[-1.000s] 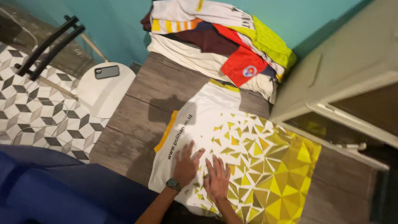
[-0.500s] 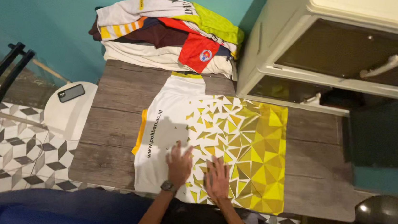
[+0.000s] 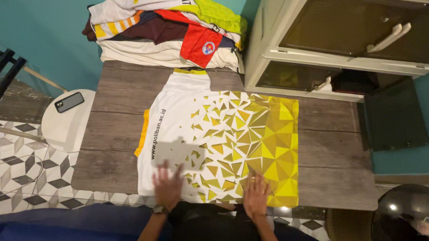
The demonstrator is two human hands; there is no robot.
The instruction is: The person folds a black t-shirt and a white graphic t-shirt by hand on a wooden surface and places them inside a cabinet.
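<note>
Both palms have slid apart along the near hem since a moment ago. Left hand (image 3: 168,186) and right hand (image 3: 256,194) lie flat and released, fingers spread, gripping nothing, pressed on the white-and-yellow jersey (image 3: 223,142), which lies spread on the grey wooden table (image 3: 116,122).

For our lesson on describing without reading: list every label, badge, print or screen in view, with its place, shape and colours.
Phone: on the round white stool, left of the table; dark slab, screen off.
Badge: on the red cloth in the clothes pile; small, round, blue and white.
Print line: along the jersey's white left side; dark letters, beside an orange stripe.
</note>
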